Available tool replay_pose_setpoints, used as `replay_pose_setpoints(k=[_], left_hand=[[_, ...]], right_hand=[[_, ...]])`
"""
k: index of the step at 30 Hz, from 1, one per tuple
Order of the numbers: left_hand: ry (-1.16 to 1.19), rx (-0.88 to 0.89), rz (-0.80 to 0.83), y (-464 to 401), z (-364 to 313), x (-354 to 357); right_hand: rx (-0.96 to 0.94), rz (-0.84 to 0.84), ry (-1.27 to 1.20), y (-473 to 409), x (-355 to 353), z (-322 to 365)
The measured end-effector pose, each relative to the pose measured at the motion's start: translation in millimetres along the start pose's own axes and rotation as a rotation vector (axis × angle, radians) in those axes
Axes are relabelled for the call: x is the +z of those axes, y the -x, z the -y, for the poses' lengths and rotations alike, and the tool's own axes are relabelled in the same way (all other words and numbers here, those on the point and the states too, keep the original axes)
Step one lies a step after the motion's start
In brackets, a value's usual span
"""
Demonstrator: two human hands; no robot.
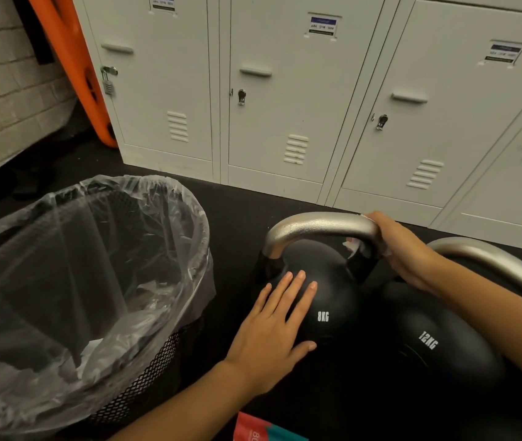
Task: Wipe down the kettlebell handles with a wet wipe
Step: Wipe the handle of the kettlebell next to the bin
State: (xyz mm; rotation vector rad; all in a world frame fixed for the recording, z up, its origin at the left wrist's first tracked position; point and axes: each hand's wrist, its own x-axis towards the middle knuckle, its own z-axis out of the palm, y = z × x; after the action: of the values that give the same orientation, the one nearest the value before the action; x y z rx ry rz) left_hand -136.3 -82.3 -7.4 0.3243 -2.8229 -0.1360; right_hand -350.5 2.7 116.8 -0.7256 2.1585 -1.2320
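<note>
On the black floor (240,211) before white lockers (285,106), the 8KG kettlebell (329,297) stands. Right hand (403,249) grasps a wet wipe (353,246) around its silver handle (320,226); left hand (272,332) lies flat on the body. Beside: 12KG kettlebell (438,348), lined bin (189,237).

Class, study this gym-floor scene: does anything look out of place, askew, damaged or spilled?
Nothing stands out. The 8KG kettlebell stands upright, steadied by the left hand, while the right hand holds the wet wipe round its handle. The lined bin is upright and the lockers are closed.
</note>
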Motion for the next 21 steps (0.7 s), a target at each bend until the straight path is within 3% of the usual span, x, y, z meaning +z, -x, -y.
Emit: replay_pose_setpoints(k=[3,8,10,12,15,18,21], left_hand=[[0.104,0.014,0.000,-2.1,1.6,-9.9],[0.274,0.000,-0.326,-12.7,-1.7,-37.1],[0.356,-0.041,-0.447,-18.8,-4.8,-50.1],[0.410,-0.100,-0.521,-25.4,-8.8,-63.3],[0.525,-0.145,-0.603,-38.7,-14.1,-85.1],[0.659,-0.208,-0.627,-62.0,-17.9,-110.9],[0.661,-0.287,-0.482,-93.0,-19.2,-131.3]], right_hand=[[-0.153,-0.001,0.257,5.5,6.3,22.2],[-0.446,0.020,0.341,25.4,17.4,25.0],[-0.385,-0.036,0.285,25.5,14.5,16.6],[-0.210,-0.071,0.194,23.3,5.9,12.6],[-0.029,-0.042,0.003,18.6,-2.7,14.9],[-0.049,-0.067,0.122,11.4,-1.7,23.7],[-0.165,0.003,0.321,5.0,3.4,41.1]])
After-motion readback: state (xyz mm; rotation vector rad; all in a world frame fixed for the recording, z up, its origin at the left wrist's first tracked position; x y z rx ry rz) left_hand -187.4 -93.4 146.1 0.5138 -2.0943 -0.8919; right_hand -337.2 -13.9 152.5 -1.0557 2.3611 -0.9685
